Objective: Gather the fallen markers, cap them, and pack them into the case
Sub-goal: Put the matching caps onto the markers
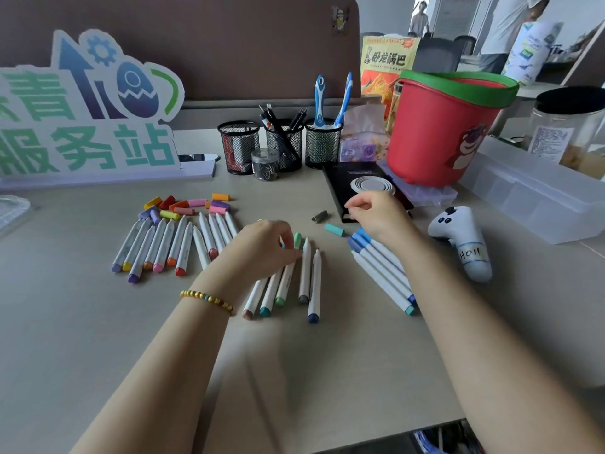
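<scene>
Your left hand (266, 247) curls around a green-capped marker (288, 273) on the desk (98, 322); your right hand (376, 211) hovers loosely curled, holding nothing, near a teal cap (334, 229). A white controller (465, 240) reads "H011".

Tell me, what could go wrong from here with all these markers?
The loose caps lie apart from the uncapped markers, so colours could get mismatched. The teal cap and grey cap sit alone and might be overlooked. The left hand, gripping a green-capped marker, could nudge its neighbours into rolling.
</scene>
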`<state>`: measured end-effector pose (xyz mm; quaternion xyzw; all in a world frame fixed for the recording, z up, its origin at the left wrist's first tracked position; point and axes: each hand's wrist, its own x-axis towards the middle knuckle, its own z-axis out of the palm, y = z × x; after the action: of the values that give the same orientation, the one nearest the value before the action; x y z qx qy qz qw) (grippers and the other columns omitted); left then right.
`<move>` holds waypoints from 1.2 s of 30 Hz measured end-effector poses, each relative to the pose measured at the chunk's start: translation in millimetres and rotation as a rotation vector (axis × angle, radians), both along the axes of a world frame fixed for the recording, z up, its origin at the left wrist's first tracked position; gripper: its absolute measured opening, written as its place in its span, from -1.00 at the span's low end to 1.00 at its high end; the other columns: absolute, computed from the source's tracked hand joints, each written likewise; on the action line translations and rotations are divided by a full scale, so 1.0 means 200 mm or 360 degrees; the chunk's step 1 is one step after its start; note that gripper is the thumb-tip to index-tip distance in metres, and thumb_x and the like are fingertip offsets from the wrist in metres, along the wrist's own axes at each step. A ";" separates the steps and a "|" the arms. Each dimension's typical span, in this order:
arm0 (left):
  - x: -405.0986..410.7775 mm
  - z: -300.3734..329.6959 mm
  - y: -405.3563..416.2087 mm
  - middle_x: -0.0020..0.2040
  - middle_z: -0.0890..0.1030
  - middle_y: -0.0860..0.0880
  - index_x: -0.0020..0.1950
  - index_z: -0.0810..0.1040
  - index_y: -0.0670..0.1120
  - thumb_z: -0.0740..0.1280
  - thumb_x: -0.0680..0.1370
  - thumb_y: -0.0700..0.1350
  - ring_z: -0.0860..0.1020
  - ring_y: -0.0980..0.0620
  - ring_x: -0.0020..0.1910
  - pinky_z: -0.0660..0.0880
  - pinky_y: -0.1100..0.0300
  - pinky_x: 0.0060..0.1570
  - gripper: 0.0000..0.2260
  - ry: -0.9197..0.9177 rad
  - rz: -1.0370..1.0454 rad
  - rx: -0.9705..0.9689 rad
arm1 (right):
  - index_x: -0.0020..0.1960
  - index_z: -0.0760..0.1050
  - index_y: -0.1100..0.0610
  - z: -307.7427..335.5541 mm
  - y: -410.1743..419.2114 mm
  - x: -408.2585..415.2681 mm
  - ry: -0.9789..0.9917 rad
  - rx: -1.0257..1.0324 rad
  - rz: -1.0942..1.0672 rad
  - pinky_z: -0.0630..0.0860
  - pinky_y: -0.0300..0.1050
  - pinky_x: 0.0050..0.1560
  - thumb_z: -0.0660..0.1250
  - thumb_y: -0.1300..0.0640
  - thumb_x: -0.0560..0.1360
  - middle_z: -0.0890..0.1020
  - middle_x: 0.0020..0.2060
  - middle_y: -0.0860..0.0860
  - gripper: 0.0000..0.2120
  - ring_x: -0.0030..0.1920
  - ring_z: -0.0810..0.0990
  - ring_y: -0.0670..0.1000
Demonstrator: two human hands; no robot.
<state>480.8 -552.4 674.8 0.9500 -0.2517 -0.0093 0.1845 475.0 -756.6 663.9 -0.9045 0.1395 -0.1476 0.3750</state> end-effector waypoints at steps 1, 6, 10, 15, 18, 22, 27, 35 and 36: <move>0.00 0.00 0.00 -0.16 0.47 0.02 -0.16 0.44 0.02 0.34 0.50 0.02 0.42 0.08 -0.25 0.33 0.30 -0.34 -0.87 -0.0012 -0.0029 -0.0014 | -0.04 0.60 0.03 0.00 -0.02 0.00 0.0034 -0.0063 -0.0027 0.51 0.02 0.13 0.28 0.18 0.49 0.63 -0.14 -0.01 -0.85 0.02 0.60 0.07; 0.03 0.07 0.08 -0.17 0.52 0.02 -0.11 0.51 -0.01 0.34 0.51 -0.07 0.44 0.13 -0.29 0.41 0.34 -0.31 -0.96 0.0116 -0.0074 -0.0187 | -0.10 0.60 -0.01 -0.01 -0.06 0.00 0.0131 -0.0119 0.0002 0.51 0.03 0.14 0.31 0.17 0.48 0.65 -0.12 -0.01 -0.88 0.03 0.59 0.07; 0.07 0.10 0.17 -0.21 0.51 -0.02 -0.03 0.57 -0.04 0.33 0.52 -0.11 0.41 0.09 -0.32 0.34 0.32 -0.37 -0.94 0.0117 0.0107 -0.0350 | -0.02 0.61 -0.05 -0.03 -0.04 0.00 0.0114 -0.0273 0.0074 0.43 0.04 0.22 0.30 0.14 0.49 0.64 -0.03 -0.05 -0.84 0.14 0.52 0.06; 0.11 0.06 0.19 -0.05 0.59 -0.07 0.03 0.59 -0.07 0.31 0.53 -0.17 0.50 0.03 -0.14 0.42 0.35 -0.27 -0.88 0.0153 0.0199 -0.0353 | 0.11 0.58 -0.13 -0.02 0.03 -0.02 0.0159 -0.0782 0.0155 0.18 -0.04 0.20 0.29 -0.07 0.51 0.49 0.12 -0.03 -0.80 0.28 0.29 0.07; 0.12 0.04 0.18 -0.09 0.55 -0.03 0.05 0.57 -0.06 0.30 0.54 -0.15 0.47 0.08 -0.22 0.41 0.34 -0.31 -0.88 0.0169 0.0202 -0.0324 | 0.06 0.58 -0.08 -0.03 0.08 -0.01 0.0134 -0.0928 0.0151 0.17 -0.06 0.15 0.33 -0.11 0.47 0.49 0.11 -0.03 -0.78 0.24 0.31 0.05; 0.10 0.02 0.12 -0.08 0.54 -0.02 0.02 0.55 -0.06 0.29 0.54 -0.11 0.44 0.09 -0.22 0.36 0.34 -0.36 -0.90 0.0116 0.0190 -0.0225 | 0.02 0.54 0.03 -0.03 0.11 0.00 0.0176 -0.1114 0.0230 0.19 -0.06 0.13 0.30 -0.04 0.51 0.52 0.10 -0.02 -0.82 0.21 0.35 0.05; 0.04 0.00 0.04 -0.08 0.60 -0.06 0.05 0.59 -0.14 0.25 0.56 -0.14 0.52 0.00 -0.14 0.46 0.19 -0.14 -0.83 -0.0136 0.0187 -0.0303 | -0.09 0.48 0.02 0.08 -0.02 -0.05 0.0049 -0.0335 0.0076 0.34 -0.04 0.21 0.30 0.06 0.53 0.62 -0.14 -0.02 -0.95 0.08 0.51 0.07; -0.15 -0.04 -0.20 -0.10 0.48 0.01 -0.01 0.59 -0.06 0.24 0.56 -0.01 0.45 0.02 -0.09 0.35 0.23 -0.12 -0.82 -0.0271 -0.0115 -0.0154 | 0.19 0.51 0.28 0.09 -0.24 -0.16 -0.0167 0.0211 0.0028 0.49 -0.34 -0.08 0.23 0.29 0.56 0.61 -0.21 0.10 -0.77 -0.17 0.62 -0.06; -0.16 -0.04 -0.23 -0.12 0.46 0.01 -0.04 0.59 -0.07 0.23 0.57 0.03 0.44 0.02 -0.09 0.35 0.22 -0.12 -0.78 -0.0285 -0.0148 -0.0100 | 0.16 0.50 0.32 0.08 -0.23 -0.18 -0.0167 0.0310 0.0048 0.46 -0.44 -0.17 0.22 0.32 0.56 0.61 -0.17 0.15 -0.79 -0.26 0.61 -0.16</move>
<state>447.8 -599.0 667.0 0.9281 -0.3111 0.0749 0.1902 439.4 -802.7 679.6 -0.8567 0.1198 -0.1749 0.4702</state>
